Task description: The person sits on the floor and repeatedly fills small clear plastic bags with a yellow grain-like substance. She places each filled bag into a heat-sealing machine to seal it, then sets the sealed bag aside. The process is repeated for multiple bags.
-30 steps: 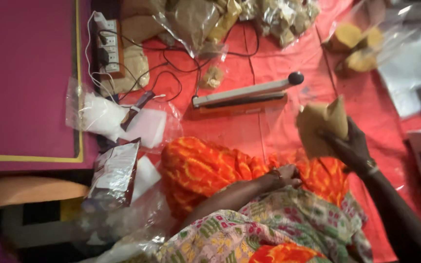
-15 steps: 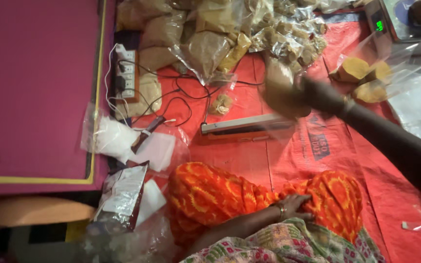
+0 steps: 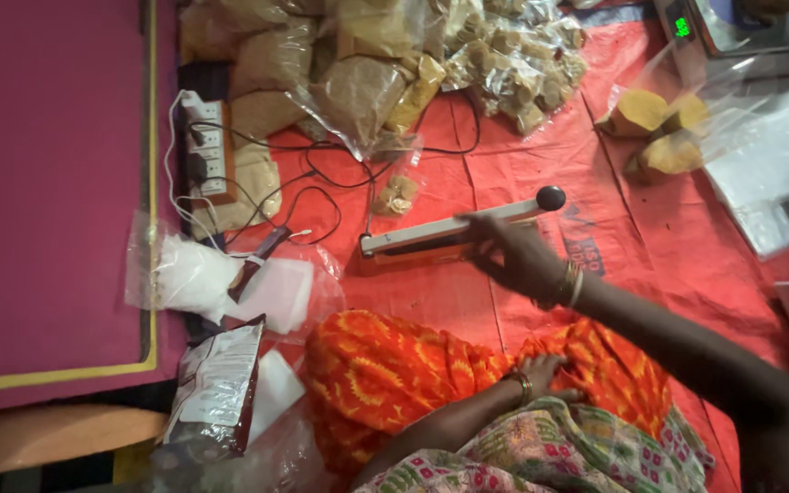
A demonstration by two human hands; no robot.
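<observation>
Having just let go of the brown packet it was carrying, the right hand (image 3: 518, 256), fingers now spread and empty, is settling onto the heat sealer (image 3: 454, 236) on the red mat (image 3: 687, 246), while the left hand (image 3: 545, 374) is resting loosely on the orange-clad lap.

The right arm reaches forward and across from the lower right corner, bare from the elbow down, with the forearm running up and to the left. Bangles sit at its wrist. The right hand (image 3: 515, 257) is stretched out with the palm turned down, back of the hand toward the camera, and the fingers (image 3: 481, 236) spread loosely and pointing left; it is slightly blurred, so whether the fingers close on anything cannot be told. The left arm is bent and drawn in close to the body, its forearm lying across the lap. A bangle circles that wrist too. The left hand (image 3: 550, 374) rests flat on the lap, fingers relaxed and holding nothing.
</observation>
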